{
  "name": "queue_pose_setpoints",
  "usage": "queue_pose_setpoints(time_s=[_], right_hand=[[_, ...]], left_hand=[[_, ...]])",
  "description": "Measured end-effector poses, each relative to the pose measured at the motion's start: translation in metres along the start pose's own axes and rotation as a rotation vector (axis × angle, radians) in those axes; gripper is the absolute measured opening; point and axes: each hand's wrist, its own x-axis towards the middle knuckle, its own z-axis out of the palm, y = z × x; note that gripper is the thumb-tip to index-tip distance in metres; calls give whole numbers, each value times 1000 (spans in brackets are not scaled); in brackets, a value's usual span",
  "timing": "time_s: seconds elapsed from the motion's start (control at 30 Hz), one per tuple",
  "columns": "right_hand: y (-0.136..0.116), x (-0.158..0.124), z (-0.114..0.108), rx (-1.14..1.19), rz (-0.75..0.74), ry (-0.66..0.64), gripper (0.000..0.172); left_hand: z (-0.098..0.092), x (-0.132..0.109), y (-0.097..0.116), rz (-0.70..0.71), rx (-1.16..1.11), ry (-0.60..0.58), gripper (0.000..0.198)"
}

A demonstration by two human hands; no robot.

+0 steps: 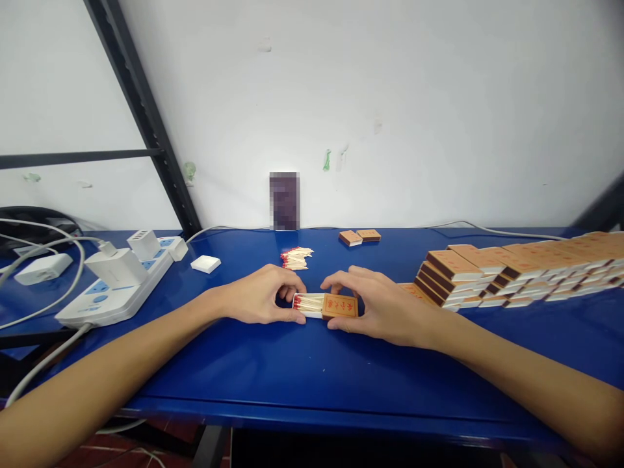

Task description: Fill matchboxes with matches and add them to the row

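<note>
A partly open matchbox (325,305) lies lengthwise, left to right, on the blue surface (273,370), the left hand (258,297) holding its tray (314,315), the right hand (385,304) gripping its sleeve (342,307).

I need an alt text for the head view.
The left hand and right hand hold a partly open matchbox of red-tipped matches on a blue table. Loose matches lie beyond; matchboxes are stacked at right.

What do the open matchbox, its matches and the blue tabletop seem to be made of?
Matchbox: probably thin cardboard, fairly matte, tan with red printing. 
Matches: apparently wood, since the slim, red-tipped sticks look pale and unpainted. 
Tabletop: glossy blue with soft reflections; perhaps painted metal, though uncertain.
</note>
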Motion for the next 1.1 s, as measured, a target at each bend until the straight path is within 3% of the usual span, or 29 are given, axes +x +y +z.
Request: queue_pose_setpoints(time_s=[0.27, 0.4, 0.57, 0.73, 0.9, 1.1], right_hand=[[-5, -1, -6, -75, -84, -46, 42], [-4, 1, -1, 13, -115, -26, 37], [-5, 1, 7, 72, -169, 20, 31], [-14, -3, 7, 46, -156, 28, 25], [-24, -9, -11, 14, -166, -139, 39], [-30, -12, -44, -154, -79, -378, 35]], left_hand=[[0, 0, 4, -10, -109, -33, 38], [10, 2, 9, -95, -296, -23, 50], [19, 3, 19, -92, -492, 43, 57], [17, 3, 19, -83, -495, 38, 52], [14, 4, 18, -86, -436, 25, 50], [18, 5, 28, -44, -425, 36, 46]])
